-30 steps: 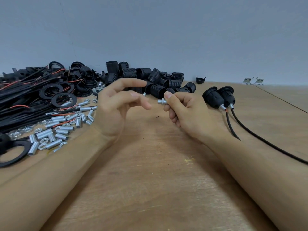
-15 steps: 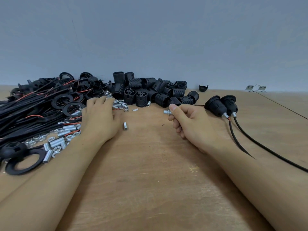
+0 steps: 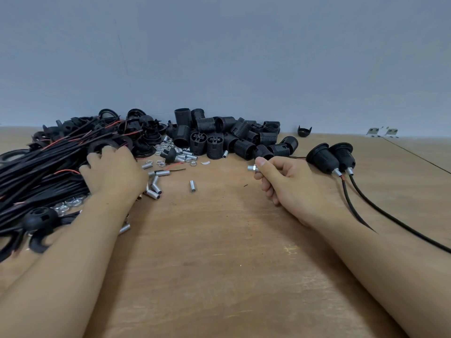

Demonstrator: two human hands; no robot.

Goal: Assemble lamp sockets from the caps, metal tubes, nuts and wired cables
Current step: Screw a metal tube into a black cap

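I am pinching a metal tube (image 3: pixel 253 168) with a nut on it between the thumb and forefinger of my right hand (image 3: pixel 284 180), holding it just above the bench (image 3: pixel 219 252) with its free end pointing left. A second ago my left hand (image 3: pixel 114 173) was up beside the right one, right at that tube; now it is reaching out and down to the left, landing on the tangle of wired cables (image 3: pixel 41 172) and black caps (image 3: pixel 144 132). Its fingers are curling over a black ring-shaped part at the edge of the heap, but I cannot tell whether they are actually gripping anything yet, since the back of the hand is hiding them.

To me this means the tube-and-nut step is done and I am going for the next piece, most likely a cap or a cable to thread through the tube. Loose tubes (image 3: pixel 156 187) and nuts (image 3: pixel 192 163) are lying scattered just beside my left hand. The threaded socket bodies (image 3: pixel 240 142) are piled at the back, and two finished sockets (image 3: pixel 332 158) with their cables are lying just beside my right hand. The heap is tangled, so I am expecting to have to tease one piece free without dragging the rest along.
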